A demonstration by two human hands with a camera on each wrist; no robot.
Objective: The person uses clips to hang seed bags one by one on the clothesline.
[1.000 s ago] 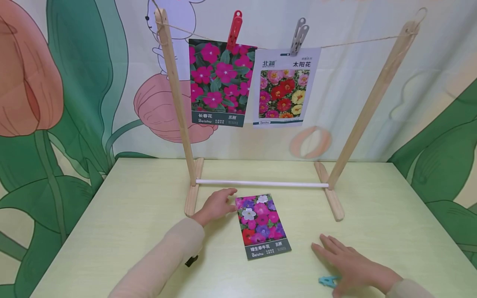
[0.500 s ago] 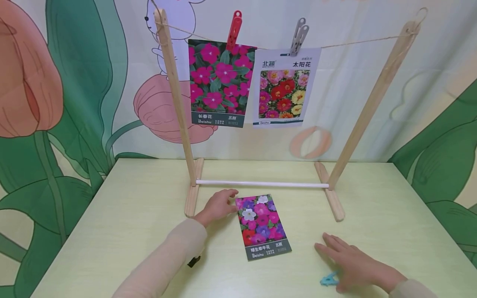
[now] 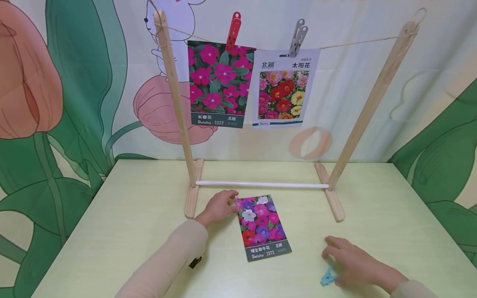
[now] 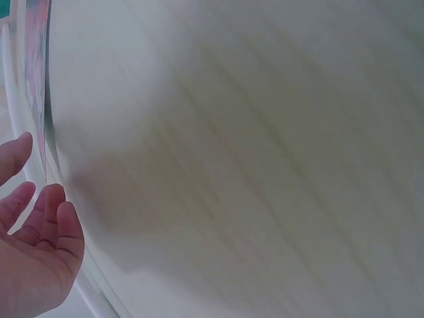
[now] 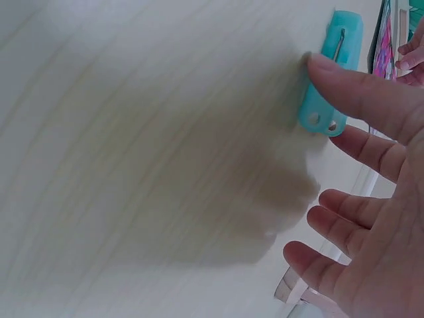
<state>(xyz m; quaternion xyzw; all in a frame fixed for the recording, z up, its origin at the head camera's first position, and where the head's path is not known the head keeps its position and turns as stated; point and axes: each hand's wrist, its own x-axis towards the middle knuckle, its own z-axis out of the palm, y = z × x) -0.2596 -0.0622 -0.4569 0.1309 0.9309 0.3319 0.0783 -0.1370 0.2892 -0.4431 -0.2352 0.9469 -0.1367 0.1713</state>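
On the table lies a flower seed packet [image 3: 262,225] with pink, white, red and purple blooms. My left hand [image 3: 219,206] is at its upper left edge, fingers loosely bent; the left wrist view shows nothing gripped in them. Whether a fingertip touches the packet is unclear. Farther right, my right hand [image 3: 354,263] is low over the table beside a turquoise clothespin [image 3: 328,277]. In the right wrist view the thumb crosses in front of the clothespin [image 5: 351,40], and the index fingertip is near its lower end. The other fingers are spread and relaxed.
Behind the hands stands a wooden rack with a left post [image 3: 174,89], a right post [image 3: 374,103] and a white crossbar [image 3: 261,184]. From its string hang two packets, one under a red clothespin [image 3: 233,31], one under a grey clothespin [image 3: 298,38]. A patterned curtain is behind.
The turquoise clothespin has turned, now lying more slanted. My right hand has shifted slightly right, its fingers drawn in a little more. The left hand and the packet look nearly still.
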